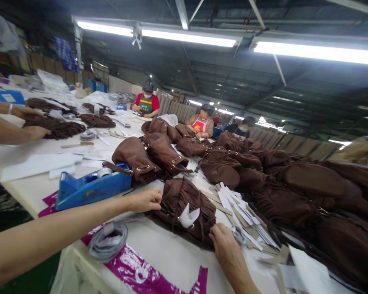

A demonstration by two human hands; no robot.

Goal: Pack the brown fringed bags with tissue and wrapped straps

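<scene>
A dark brown fringed bag (199,206) lies on the table in front of me, with a loop of white wrapping (189,216) on it. At its upper left, my left hand (147,199) is closed, its curled fingers pinching the bag's edge. My right hand (225,241) grips the lower right edge between thumb and fingers. Left of the bag stands a blue tape dispenser (92,187). Nearer me, a coil of grey cord (108,241) rests by a purple printed plastic sheet (141,269). White and tan paper strips (242,214) are scattered right of the bag.
Brown bucket bags (138,159) stand behind, and a large heap of brown bags (313,192) fills the right side. Another person's hands (33,128) handle a brown piece at far left. Several people sit across the table (88,208).
</scene>
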